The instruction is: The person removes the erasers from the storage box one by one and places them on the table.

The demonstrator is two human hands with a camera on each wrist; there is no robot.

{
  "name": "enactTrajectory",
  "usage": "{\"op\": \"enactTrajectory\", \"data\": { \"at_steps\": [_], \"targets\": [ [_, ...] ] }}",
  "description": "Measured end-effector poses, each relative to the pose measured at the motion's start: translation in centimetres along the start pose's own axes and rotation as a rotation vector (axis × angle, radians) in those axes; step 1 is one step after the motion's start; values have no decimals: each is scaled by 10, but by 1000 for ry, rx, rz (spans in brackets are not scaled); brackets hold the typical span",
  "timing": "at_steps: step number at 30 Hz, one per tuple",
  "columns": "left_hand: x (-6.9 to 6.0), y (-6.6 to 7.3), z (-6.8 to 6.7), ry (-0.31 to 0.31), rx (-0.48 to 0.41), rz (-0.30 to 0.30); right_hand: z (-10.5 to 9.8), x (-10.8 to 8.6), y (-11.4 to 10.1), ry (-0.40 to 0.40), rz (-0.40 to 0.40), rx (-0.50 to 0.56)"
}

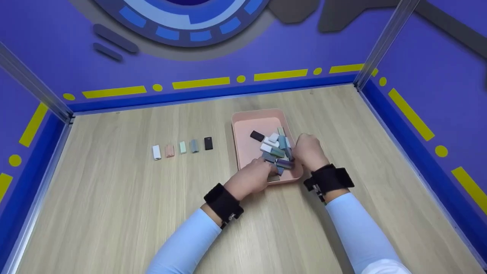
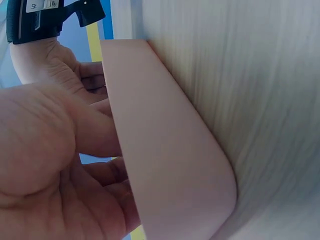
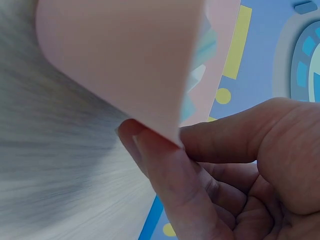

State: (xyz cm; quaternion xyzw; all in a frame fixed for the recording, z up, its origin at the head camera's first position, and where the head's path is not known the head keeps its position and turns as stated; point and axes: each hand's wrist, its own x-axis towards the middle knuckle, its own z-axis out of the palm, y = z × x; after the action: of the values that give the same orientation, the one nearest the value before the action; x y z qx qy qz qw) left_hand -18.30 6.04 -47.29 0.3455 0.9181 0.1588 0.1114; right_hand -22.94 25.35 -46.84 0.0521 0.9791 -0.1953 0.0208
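The right hand (image 1: 310, 152) is pinching the pink tray (image 1: 258, 112), the left hand (image 1: 253, 178) reaching inside, grip unclear; five blocks (image 1: 182, 147) are lying left of the tray, a pile (image 1: 277, 152) remaining inside.

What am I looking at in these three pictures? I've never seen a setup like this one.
There is no machine here: a person works with two bare hands, with a black band on each wrist. The widest picture comes from a camera on the head, looking forward and down; the other two come from cameras on the left and right wrists. On the table sits a pink tray with a pile of small blocks in it. Left of it, five more blocks lie in a row. The right hand pinches the tray's edge. The left hand reaches over the edge into the tray; whether it holds anything is hidden.
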Motion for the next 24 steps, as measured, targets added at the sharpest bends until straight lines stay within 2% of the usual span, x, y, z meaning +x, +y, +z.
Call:
{"op": "enactTrajectory", "data": {
  "at_steps": [4, 7, 14, 24],
  "targets": [
    [-1, 0, -2, -58, -50, -85, 1, -1, -1, -6, 16, -2],
    [-3, -1, -3, -73, -79, -114, 0, -1, -1, -6, 15, -3],
    [-5, -7, -3, -21, -110, -128, 0, -2, -2, -17, 19, 2],
    [-8, -12, -4, 43, -81, -135, 1, 0, -1, -17, 41, 15]
  ]
}}
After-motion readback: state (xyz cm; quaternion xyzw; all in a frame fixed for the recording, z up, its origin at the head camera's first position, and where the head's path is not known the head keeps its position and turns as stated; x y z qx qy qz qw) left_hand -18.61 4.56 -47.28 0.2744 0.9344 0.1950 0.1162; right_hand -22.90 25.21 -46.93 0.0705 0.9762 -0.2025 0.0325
